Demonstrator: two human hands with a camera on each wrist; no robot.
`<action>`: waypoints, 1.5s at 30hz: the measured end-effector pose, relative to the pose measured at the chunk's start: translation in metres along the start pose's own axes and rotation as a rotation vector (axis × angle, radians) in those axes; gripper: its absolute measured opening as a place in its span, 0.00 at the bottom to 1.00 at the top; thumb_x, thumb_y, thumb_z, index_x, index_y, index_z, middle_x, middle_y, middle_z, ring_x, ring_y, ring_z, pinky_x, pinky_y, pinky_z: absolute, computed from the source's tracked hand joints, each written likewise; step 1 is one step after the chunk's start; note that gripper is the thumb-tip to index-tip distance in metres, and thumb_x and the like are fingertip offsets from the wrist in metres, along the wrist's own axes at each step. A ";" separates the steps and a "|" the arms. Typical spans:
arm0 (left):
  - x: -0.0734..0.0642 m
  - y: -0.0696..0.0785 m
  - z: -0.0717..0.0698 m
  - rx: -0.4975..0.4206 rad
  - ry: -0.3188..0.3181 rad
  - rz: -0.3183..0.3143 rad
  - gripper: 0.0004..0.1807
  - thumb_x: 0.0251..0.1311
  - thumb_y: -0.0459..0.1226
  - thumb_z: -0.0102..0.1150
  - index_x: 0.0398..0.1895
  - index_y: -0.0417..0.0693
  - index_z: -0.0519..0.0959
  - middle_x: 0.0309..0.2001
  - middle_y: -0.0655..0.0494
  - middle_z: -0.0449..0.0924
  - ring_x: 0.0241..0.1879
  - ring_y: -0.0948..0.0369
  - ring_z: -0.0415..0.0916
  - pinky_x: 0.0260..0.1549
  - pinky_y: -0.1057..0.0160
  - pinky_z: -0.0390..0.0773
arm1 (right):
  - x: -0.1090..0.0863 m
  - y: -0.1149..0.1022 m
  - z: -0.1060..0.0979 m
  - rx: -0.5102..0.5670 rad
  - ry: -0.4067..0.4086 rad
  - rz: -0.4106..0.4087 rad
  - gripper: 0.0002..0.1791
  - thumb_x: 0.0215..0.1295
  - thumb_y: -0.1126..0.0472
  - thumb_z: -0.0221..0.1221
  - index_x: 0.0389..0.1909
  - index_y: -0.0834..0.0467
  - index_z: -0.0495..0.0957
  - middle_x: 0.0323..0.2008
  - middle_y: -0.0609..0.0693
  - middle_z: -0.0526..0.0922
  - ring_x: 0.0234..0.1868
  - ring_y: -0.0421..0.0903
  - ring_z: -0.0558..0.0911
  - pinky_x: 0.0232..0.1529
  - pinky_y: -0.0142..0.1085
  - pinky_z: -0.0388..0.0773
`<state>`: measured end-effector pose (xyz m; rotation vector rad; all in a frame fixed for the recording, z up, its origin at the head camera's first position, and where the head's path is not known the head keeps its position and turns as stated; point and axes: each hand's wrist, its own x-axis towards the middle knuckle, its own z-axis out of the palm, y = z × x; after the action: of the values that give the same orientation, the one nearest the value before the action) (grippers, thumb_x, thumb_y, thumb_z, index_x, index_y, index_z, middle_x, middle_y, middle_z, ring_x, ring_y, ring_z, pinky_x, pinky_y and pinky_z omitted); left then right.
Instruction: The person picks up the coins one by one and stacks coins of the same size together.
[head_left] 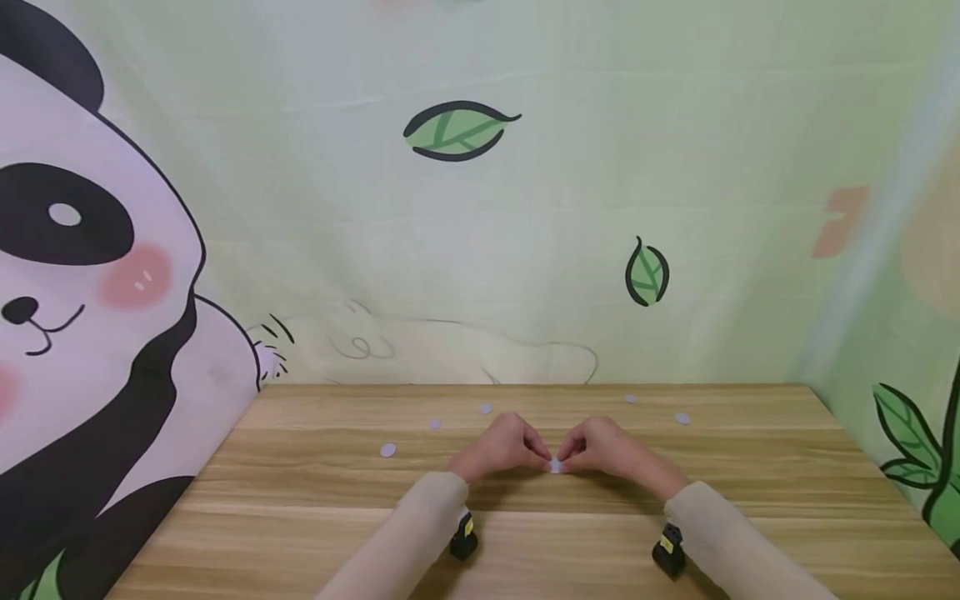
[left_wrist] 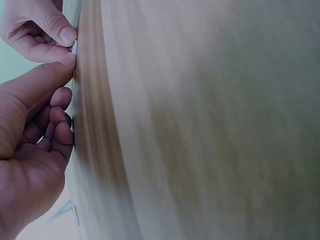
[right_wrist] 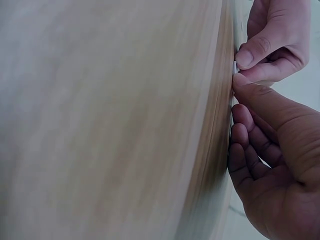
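Pinching at the centre: left hand [head_left: 498, 443] and right hand [head_left: 602, 444] come together over one small pale disc [head_left: 555, 467], out in front of the person at the wooden table [head_left: 255, 517]
Left hand's grip: thumb and fingertip nipping the disc's left side, the other fingers loosely curled, as the left wrist view shows
Right hand's grip: a near mirror of that, thumb and fingertip on the right side, so the piece is grasped from both ends, thumb tips close together
Disc between the thumbs: only a thin pale edge in the wrist views, right down near the tabletop; whether it touches the wood, I cannot tell
Loose discs [head_left: 387, 451]: five of them beyond the hands, three towards the left, two towards the right, nobody gripping any
Step in hand: looks like careful two-handed work on this single piece, peeling it or settling it, hard to say which
Next move: if peeling, it calls for one side held firm while the other lifts; if settling, an even release on both sides, or that light piece could skid or flip
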<state>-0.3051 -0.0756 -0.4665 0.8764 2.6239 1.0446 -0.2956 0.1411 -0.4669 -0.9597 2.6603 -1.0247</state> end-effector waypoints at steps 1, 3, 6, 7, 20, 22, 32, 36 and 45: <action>-0.001 0.000 -0.001 -0.004 0.001 -0.001 0.03 0.53 0.33 0.77 0.28 0.44 0.91 0.29 0.58 0.89 0.27 0.77 0.74 0.29 0.76 0.73 | 0.001 0.000 0.000 -0.001 0.002 0.000 0.04 0.60 0.61 0.72 0.31 0.58 0.88 0.27 0.41 0.86 0.29 0.33 0.76 0.33 0.28 0.76; -0.002 -0.001 -0.002 -0.021 -0.002 -0.013 0.03 0.53 0.33 0.77 0.28 0.44 0.91 0.29 0.58 0.89 0.27 0.76 0.74 0.28 0.76 0.73 | 0.002 0.000 0.002 -0.006 0.007 -0.001 0.04 0.60 0.61 0.72 0.30 0.57 0.88 0.27 0.41 0.86 0.29 0.33 0.76 0.32 0.28 0.76; -0.003 -0.001 -0.003 -0.038 -0.008 -0.025 0.02 0.54 0.33 0.76 0.28 0.44 0.91 0.29 0.59 0.89 0.26 0.76 0.74 0.27 0.76 0.73 | 0.003 0.000 0.003 -0.010 0.015 -0.008 0.04 0.60 0.62 0.73 0.30 0.57 0.88 0.27 0.41 0.86 0.28 0.33 0.75 0.32 0.28 0.76; -0.003 -0.002 -0.003 -0.041 -0.010 -0.028 0.02 0.54 0.33 0.76 0.28 0.44 0.91 0.29 0.59 0.89 0.26 0.75 0.74 0.27 0.76 0.73 | 0.003 0.000 0.004 -0.010 0.017 -0.007 0.04 0.59 0.62 0.73 0.30 0.57 0.88 0.27 0.41 0.86 0.28 0.33 0.75 0.31 0.28 0.75; -0.003 -0.002 -0.002 -0.031 0.003 -0.016 0.02 0.53 0.31 0.76 0.28 0.42 0.90 0.29 0.57 0.89 0.26 0.76 0.74 0.28 0.76 0.73 | -0.004 -0.004 0.002 0.035 0.008 -0.051 0.05 0.59 0.65 0.72 0.35 0.60 0.87 0.27 0.42 0.84 0.28 0.32 0.75 0.30 0.28 0.75; -0.003 -0.003 -0.002 -0.026 0.004 -0.019 0.02 0.53 0.31 0.76 0.28 0.43 0.90 0.29 0.57 0.89 0.26 0.76 0.74 0.28 0.76 0.73 | -0.005 -0.004 0.002 0.047 0.012 -0.045 0.06 0.59 0.65 0.72 0.36 0.61 0.88 0.27 0.43 0.84 0.29 0.33 0.75 0.31 0.28 0.75; -0.004 -0.004 -0.003 -0.042 -0.005 -0.020 0.02 0.53 0.32 0.76 0.29 0.43 0.90 0.29 0.58 0.89 0.27 0.76 0.76 0.29 0.75 0.74 | -0.007 -0.007 0.007 0.060 0.082 -0.021 0.07 0.58 0.63 0.73 0.37 0.60 0.89 0.29 0.44 0.86 0.29 0.33 0.75 0.31 0.27 0.73; -0.004 -0.004 -0.003 -0.029 0.006 -0.009 0.02 0.53 0.32 0.77 0.28 0.43 0.90 0.29 0.57 0.89 0.27 0.75 0.76 0.29 0.75 0.75 | -0.007 -0.007 0.010 0.064 0.115 -0.016 0.08 0.57 0.62 0.74 0.36 0.59 0.90 0.28 0.44 0.86 0.29 0.33 0.74 0.31 0.27 0.73; -0.004 -0.002 -0.002 -0.038 0.002 -0.019 0.02 0.53 0.32 0.76 0.28 0.43 0.90 0.28 0.57 0.89 0.27 0.73 0.76 0.29 0.75 0.74 | -0.007 0.000 0.012 0.048 0.112 0.002 0.06 0.57 0.63 0.74 0.35 0.58 0.89 0.25 0.40 0.83 0.27 0.32 0.74 0.29 0.27 0.72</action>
<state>-0.3034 -0.0807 -0.4667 0.8406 2.5995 1.0873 -0.2859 0.1386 -0.4765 -0.9161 2.7103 -1.1699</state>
